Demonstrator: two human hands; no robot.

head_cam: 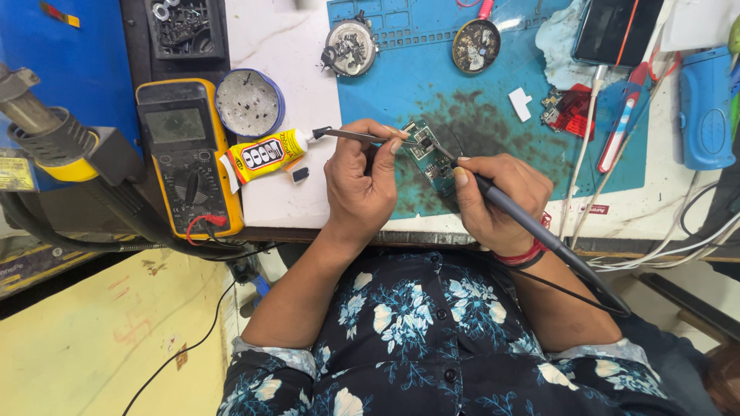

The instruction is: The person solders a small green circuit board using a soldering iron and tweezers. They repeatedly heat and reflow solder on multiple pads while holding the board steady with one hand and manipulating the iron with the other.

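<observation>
The small green board [428,160] lies on the blue mat [401,85] near the front edge of the bench [285,46], between the two hands. Both hands cover much of it, so its parts are hard to make out, and the spot where the tool tips meet is too small to read.

The left hand [358,185] has its fingers pinched together on thin tweezers [351,135], whose tip reaches the board. The right hand [493,200] has its fingers closed around a dark soldering iron [512,212], held like a pen with the tip on the board. The iron's cable runs off over the front edge.

Just left of the left hand lies a yellow glue tube [266,154], and behind it stands a round blue tin [248,102]. A yellow multimeter [185,154] lies at the left edge. A hot-air nozzle [54,139] is at the far left, partly cut off.

At the back of the mat are two round dishes [351,48] with small parts, too fine to tell. On the right lie a red module [569,112], a phone [617,31] cut off by the top of the picture, and a blue tool [705,108]. White wires [671,246] cross the right front corner.
</observation>
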